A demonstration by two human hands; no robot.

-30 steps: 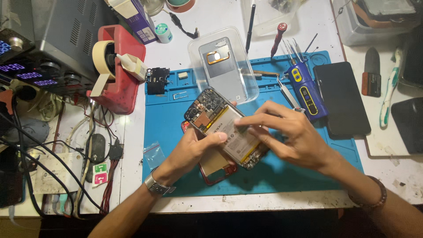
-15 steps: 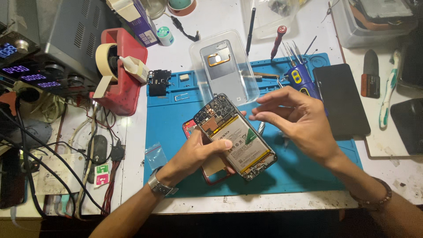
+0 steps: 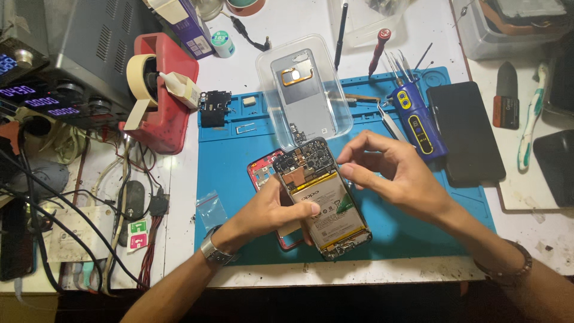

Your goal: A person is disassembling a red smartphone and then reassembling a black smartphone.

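Note:
An opened smartphone (image 3: 323,200) with its back removed shows a circuit board at the top and a pale battery below. My left hand (image 3: 272,212) grips it from the left side, thumb on the battery, tilting it above the blue work mat (image 3: 227,161). My right hand (image 3: 388,173) hovers over the phone's upper right edge, fingers curled with thumb and forefinger close together; whether it pinches something small I cannot tell. A red phone frame (image 3: 263,170) lies on the mat under the phone.
A clear tray (image 3: 269,78) holding a grey back cover sits behind. Tweezers (image 3: 391,122), a blue tool (image 3: 418,122) and a dark phone (image 3: 466,131) lie right. A red tape dispenser (image 3: 161,101), power supply (image 3: 54,54) and cables (image 3: 78,197) fill the left.
My right hand lifted off the phone and moved up to its top right edge. My left hand raised and turned the phone, exposing the battery.

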